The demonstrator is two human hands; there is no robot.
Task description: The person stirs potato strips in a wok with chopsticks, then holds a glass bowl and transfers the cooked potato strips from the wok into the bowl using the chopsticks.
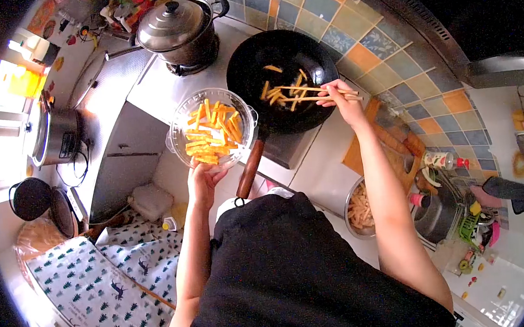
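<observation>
A clear glass bowl [180, 151] with a handle on each side holds many yellow-orange fried strips [212, 130]. My left hand [204, 182] grips its near edge from below. My right hand [345, 101] is closed round a pair of wooden chopsticks [306, 98], whose tips reach into the black wok [247, 65]. Several fried strips [276, 94] lie in the wok around the chopstick tips. The wok's wooden handle [251, 169] points toward my body, just right of the bowl.
A lidded steel pot [175, 31] stands on the burner behind the bowl. Right of my body are a metal bowl of pale strips [360, 208], a wooden board [360, 145] and a dish rack [467, 226]. A cooker [57, 134] stands at the left.
</observation>
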